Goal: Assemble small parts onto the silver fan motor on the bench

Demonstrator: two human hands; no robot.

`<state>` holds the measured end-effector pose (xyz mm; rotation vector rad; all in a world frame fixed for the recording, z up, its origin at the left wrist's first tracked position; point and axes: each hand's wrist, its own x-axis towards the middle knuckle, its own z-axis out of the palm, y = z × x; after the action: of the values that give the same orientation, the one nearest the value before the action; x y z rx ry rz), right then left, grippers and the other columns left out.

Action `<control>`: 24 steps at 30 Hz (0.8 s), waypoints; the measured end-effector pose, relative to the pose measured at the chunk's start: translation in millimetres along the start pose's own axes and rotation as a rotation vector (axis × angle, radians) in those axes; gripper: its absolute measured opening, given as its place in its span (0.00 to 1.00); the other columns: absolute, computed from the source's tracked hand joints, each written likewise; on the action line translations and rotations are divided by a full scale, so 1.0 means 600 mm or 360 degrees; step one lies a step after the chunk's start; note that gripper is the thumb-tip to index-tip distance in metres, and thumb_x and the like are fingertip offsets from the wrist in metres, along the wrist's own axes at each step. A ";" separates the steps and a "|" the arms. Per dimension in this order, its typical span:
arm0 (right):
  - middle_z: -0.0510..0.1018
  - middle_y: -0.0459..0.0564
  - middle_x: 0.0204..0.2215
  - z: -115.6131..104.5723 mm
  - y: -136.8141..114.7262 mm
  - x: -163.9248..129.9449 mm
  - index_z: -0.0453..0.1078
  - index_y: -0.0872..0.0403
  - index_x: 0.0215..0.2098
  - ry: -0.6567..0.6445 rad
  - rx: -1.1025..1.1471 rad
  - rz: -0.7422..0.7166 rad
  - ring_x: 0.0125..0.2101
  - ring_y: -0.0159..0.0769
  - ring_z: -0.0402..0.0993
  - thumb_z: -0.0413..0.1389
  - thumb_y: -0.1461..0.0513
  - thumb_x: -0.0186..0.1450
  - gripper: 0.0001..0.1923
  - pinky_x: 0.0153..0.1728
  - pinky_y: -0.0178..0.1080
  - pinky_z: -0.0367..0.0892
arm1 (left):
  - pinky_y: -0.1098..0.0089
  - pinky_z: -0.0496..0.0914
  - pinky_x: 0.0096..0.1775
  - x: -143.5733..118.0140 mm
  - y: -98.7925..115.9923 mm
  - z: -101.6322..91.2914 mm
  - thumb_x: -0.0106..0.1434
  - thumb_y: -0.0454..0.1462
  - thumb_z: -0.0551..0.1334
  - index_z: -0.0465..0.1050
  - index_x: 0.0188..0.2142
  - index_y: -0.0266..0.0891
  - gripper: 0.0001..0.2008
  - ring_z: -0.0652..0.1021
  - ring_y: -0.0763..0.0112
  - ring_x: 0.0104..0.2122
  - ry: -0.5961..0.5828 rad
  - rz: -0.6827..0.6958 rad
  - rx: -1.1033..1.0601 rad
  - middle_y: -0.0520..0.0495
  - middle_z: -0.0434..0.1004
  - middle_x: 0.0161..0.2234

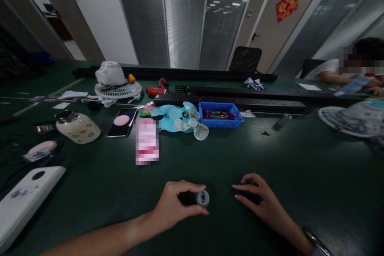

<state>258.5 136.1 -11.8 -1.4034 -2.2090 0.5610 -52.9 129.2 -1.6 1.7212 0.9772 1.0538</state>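
Note:
Thumb and fingers of my left hand [177, 201] are closed around a small cylindrical motor [203, 198]. Its round grey end, with a dark centre and small holes, faces me; the dark body behind is partly hidden by the hand. To the right, my right hand [261, 198] hovers low over the dark green table [222, 232] with its fingers apart and nothing in them. A gap separates it from the motor. Beyond the hands lie pale blue and clear fan blades [184, 118] and a blue bin [222, 119] of wires and circuit parts.
A pink packet [147, 142], a phone [122, 122], a cream bottle [79, 128] and a white case [28, 204] lie leftward. Behind are a fan unit [115, 82], a red power drill [157, 87] and long black bars [237, 102]. Another person [333, 70] sits far right.

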 end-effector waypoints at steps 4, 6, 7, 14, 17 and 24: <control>0.79 0.50 0.45 0.001 0.002 0.001 0.78 0.43 0.46 0.0013 0.0117 -0.0075 0.46 0.44 0.75 0.64 0.59 0.64 0.12 0.47 0.49 0.71 | 0.68 0.77 0.43 -0.001 -0.002 0.002 0.45 0.33 0.78 0.80 0.45 0.43 0.26 0.84 0.63 0.39 0.0022 0.0148 -0.0002 0.46 0.85 0.42; 0.82 0.49 0.42 0.003 0.001 0.001 0.78 0.44 0.45 -0.0003 0.0178 -0.0107 0.42 0.43 0.77 0.62 0.59 0.65 0.09 0.44 0.47 0.73 | 0.68 0.77 0.44 -0.002 -0.004 0.002 0.47 0.32 0.77 0.79 0.47 0.45 0.27 0.84 0.62 0.41 0.0021 0.0237 0.0005 0.46 0.85 0.44; 0.83 0.49 0.40 0.004 0.000 0.002 0.79 0.45 0.44 -0.0006 0.0205 -0.0111 0.40 0.42 0.78 0.62 0.59 0.66 0.08 0.41 0.45 0.74 | 0.67 0.77 0.44 -0.003 -0.005 0.003 0.47 0.32 0.77 0.79 0.48 0.46 0.27 0.84 0.62 0.41 0.0018 0.0274 0.0009 0.46 0.84 0.44; 0.85 0.49 0.37 0.005 -0.006 0.004 0.80 0.47 0.39 0.0056 0.0304 -0.0096 0.35 0.42 0.81 0.61 0.58 0.66 0.05 0.37 0.45 0.73 | 0.65 0.78 0.42 -0.003 -0.008 0.002 0.49 0.33 0.76 0.76 0.51 0.49 0.29 0.84 0.61 0.41 0.0021 0.0356 0.0027 0.46 0.84 0.45; 0.85 0.49 0.37 0.005 -0.006 0.003 0.80 0.46 0.38 0.0060 0.0287 -0.0082 0.35 0.43 0.82 0.61 0.58 0.66 0.05 0.40 0.47 0.73 | 0.65 0.79 0.41 -0.001 -0.006 0.002 0.50 0.34 0.76 0.76 0.51 0.50 0.29 0.84 0.61 0.40 0.0016 0.0339 0.0024 0.47 0.84 0.45; 0.85 0.49 0.39 0.005 0.002 -0.004 0.80 0.45 0.37 0.0023 0.0242 -0.0018 0.38 0.45 0.82 0.60 0.57 0.66 0.05 0.45 0.50 0.71 | 0.67 0.78 0.41 0.003 -0.002 0.001 0.49 0.33 0.77 0.77 0.51 0.50 0.29 0.85 0.62 0.39 0.0010 0.0324 -0.0024 0.47 0.84 0.44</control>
<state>258.8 134.0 -15.4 -1.3115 -2.1136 0.6969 -51.9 131.0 -2.7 1.8346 0.8079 1.1933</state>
